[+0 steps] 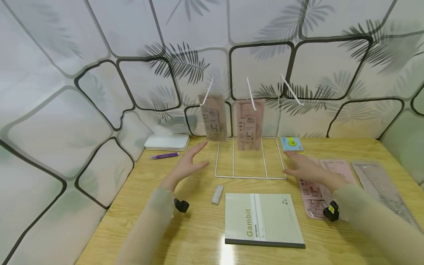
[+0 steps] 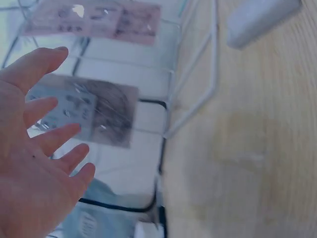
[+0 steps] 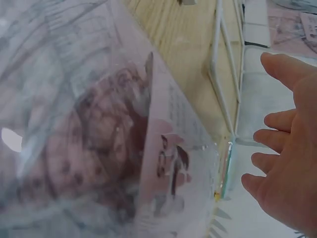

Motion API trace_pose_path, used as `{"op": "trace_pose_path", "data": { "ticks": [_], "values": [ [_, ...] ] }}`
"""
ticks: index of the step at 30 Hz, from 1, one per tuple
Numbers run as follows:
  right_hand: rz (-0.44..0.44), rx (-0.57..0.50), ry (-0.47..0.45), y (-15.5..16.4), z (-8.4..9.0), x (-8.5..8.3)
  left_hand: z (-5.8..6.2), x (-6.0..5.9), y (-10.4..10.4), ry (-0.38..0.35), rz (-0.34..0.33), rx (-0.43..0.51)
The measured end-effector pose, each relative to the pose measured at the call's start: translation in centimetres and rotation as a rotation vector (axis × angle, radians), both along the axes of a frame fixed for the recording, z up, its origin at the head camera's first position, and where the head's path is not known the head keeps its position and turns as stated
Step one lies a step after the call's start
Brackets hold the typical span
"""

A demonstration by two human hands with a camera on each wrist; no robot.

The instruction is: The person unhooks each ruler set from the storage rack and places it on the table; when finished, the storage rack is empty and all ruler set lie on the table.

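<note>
My left hand (image 1: 185,165), fingers spread and holding nothing, is raised over the table at the left side of a white wire rack (image 1: 250,178). On the rack's left prong hangs a clear pink packet (image 1: 214,117) marked 20, and a second pink packet (image 1: 250,123) hangs on the middle prong. The right prong (image 1: 291,89) carries nothing. At the rack's right side, my right hand (image 1: 306,167) is also relaxed and holds nothing. Below it lie overlapping pink packets (image 1: 313,206), seen close up as crinkled plastic (image 3: 109,139) in the right wrist view.
A Gambit notebook (image 1: 265,221) lies in front of the rack, with a white eraser-like block (image 1: 217,194) at its upper left. Back left are a white case (image 1: 167,142) and a purple pen (image 1: 165,156). A blue packet (image 1: 292,144) and a greyish packet (image 1: 384,187) lie right.
</note>
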State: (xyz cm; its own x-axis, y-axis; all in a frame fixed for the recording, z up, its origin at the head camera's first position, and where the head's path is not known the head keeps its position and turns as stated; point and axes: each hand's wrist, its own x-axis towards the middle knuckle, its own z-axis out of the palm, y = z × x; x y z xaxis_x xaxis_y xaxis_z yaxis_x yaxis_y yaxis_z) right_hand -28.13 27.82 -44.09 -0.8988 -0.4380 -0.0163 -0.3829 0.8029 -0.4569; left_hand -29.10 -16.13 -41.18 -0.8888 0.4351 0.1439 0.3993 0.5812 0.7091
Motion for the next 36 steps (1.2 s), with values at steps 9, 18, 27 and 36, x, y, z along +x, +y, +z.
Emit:
{"op": "trace_pose_path", "data": {
  "ticks": [9,18,27,36],
  "values": [
    [0.021,0.076,-0.038,-0.5,-1.2,-0.5,2.8,1.7,1.8,0.109,-0.049,0.024],
    [0.026,0.128,-0.037,-0.6,-1.6,-0.4,4.6,1.7,4.6,0.105,-0.073,0.088],
    [0.052,0.142,-0.041,-0.8,-1.7,-0.5,5.1,-0.9,8.2,0.001,-0.084,0.195],
    [0.048,0.098,-0.126,-1.0,-2.2,-1.2,5.7,-3.5,11.9,-0.092,-0.026,0.319]
  ]
}}
